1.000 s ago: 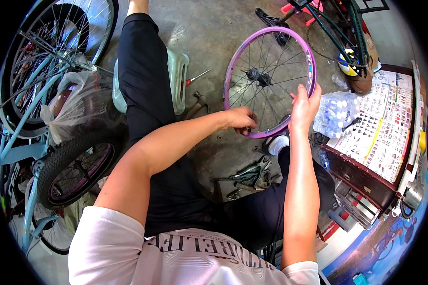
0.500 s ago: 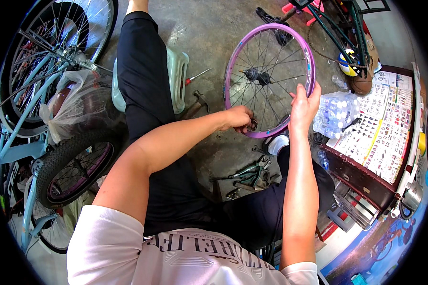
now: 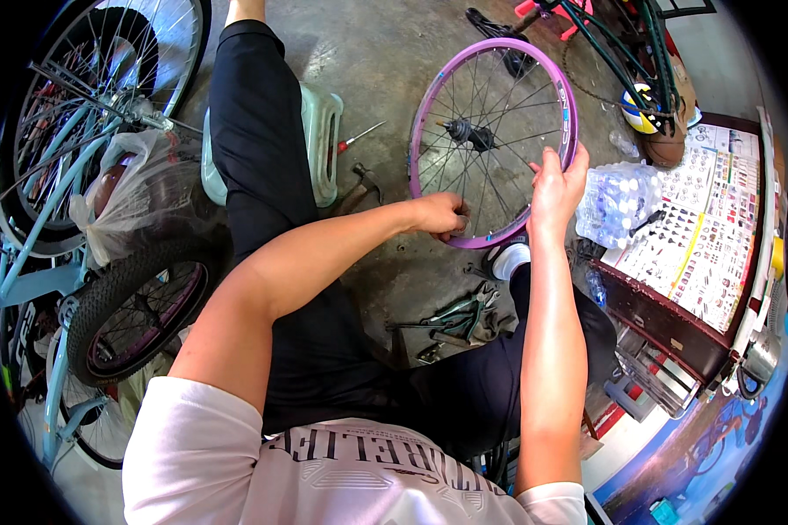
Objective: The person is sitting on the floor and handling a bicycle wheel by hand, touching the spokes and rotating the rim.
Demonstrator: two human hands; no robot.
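Right hand (image 3: 555, 194) grips lettered purple rim (image 3: 564, 98) — left hand (image 3: 438, 215) curled, its hold unclear.

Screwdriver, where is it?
In the head view, the screwdriver lies on the floor, left of the purple wheel, just above the hammer.

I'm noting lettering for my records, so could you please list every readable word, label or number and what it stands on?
I won't copy the wording, but lettering stands here:
Purple wheel rim: pale lettering on its right side, withheld.
White shirt: large dark letters across the front, withheld; finer print too small.
Picture chart on the brown cabinet: print too small to read.
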